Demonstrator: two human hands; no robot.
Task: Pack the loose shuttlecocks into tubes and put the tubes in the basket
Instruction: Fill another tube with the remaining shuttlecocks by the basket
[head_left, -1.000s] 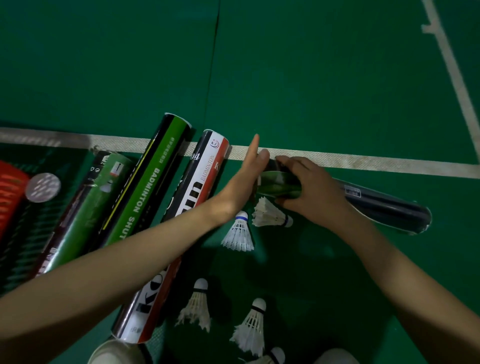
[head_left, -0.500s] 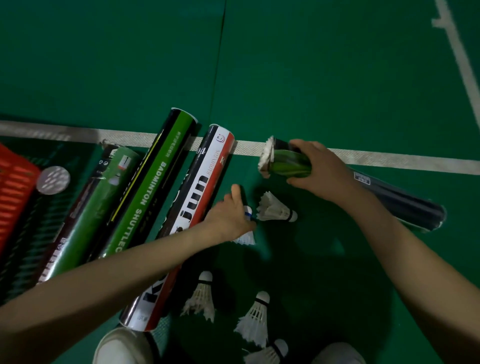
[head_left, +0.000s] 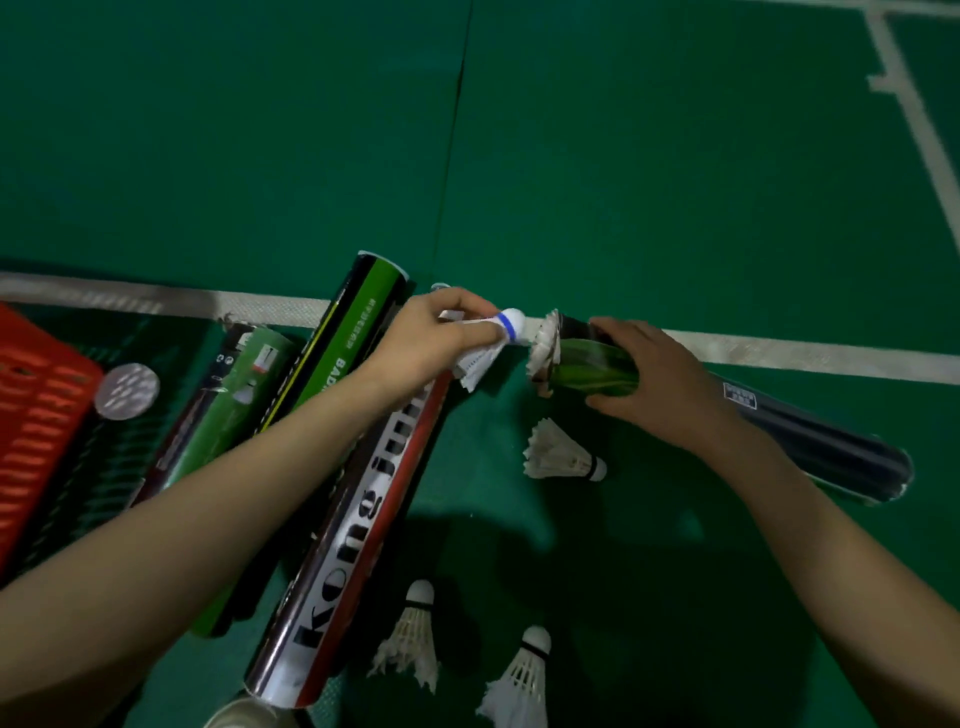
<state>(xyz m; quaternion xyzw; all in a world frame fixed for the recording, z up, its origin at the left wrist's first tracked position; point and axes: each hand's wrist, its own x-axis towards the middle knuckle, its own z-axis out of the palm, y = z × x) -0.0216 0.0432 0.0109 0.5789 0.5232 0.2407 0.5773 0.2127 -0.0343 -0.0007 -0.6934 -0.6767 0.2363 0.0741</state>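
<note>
Left grip (head_left: 426, 338) has lifted the blue-banded shuttlecock (head_left: 488, 345) off the floor, pinching its feathers, cork just left of the dark tube (head_left: 810, 441) mouth. Right grip (head_left: 665, 387) curls round that tube. Loose shuttlecocks (head_left: 561, 456) lie nearer; red basket (head_left: 31, 415) at left edge.

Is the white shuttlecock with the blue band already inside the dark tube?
No, the left hand holds the blue-banded white shuttlecock just outside the mouth of the dark tube gripped by the right hand.
</note>
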